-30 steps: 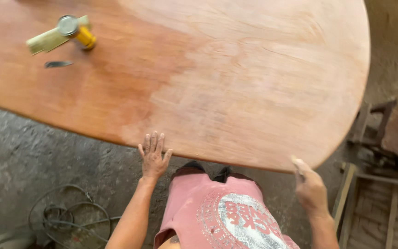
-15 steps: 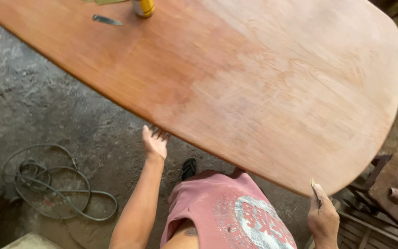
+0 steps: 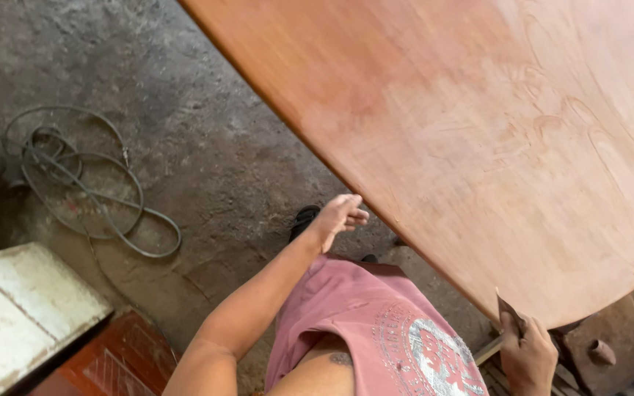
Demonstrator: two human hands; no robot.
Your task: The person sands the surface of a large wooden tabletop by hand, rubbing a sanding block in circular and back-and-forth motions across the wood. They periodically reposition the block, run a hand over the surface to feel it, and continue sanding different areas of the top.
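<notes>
A large rounded wooden tabletop [image 3: 478, 132], reddish with a paler sanded patch, fills the upper right. My left hand [image 3: 339, 216] hangs in the air just off its near edge, fingers loosely curled and holding nothing. At the lower right, my right hand [image 3: 526, 353] is under the tabletop's rim and pinches a small thin dark sheet [image 3: 511, 312], which looks like sandpaper and touches the edge. My pink printed shirt [image 3: 376, 330] shows below.
A coiled grey cable [image 3: 75, 176] lies on the rough concrete floor at left. A worn white board [image 3: 23, 308] and a reddish panel [image 3: 111, 359] sit at the bottom left. A dark block with a bolt [image 3: 602, 350] stands under the table's right end.
My view has swung left and down, so the yellow tool on the tabletop is out of sight. My left hand has come off the table's edge. My right hand stays at the rim.
</notes>
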